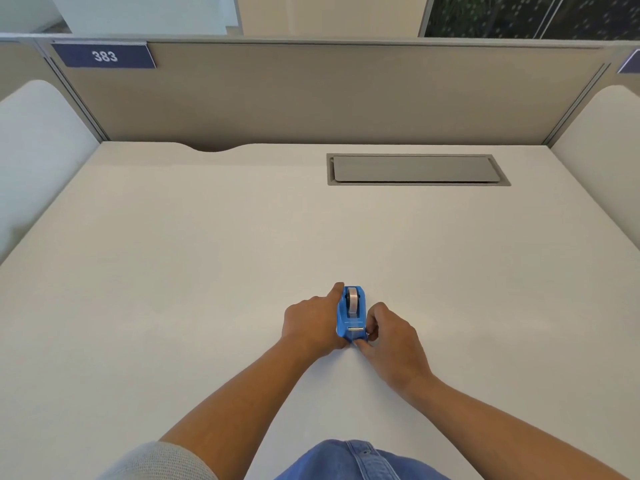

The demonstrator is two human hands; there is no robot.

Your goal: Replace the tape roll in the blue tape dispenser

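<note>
Gripping one blue tape dispenser (350,315) | left hand (309,326) clasps side | right hand (393,332) pinches front | one tape roll (352,301)

white laminate desk (173,271) | grey rectangular cable hatch (415,169), far right, set into desk | taupe fabric partition (311,95), far edge | navy "383" plate (104,56), far left on partition
</note>
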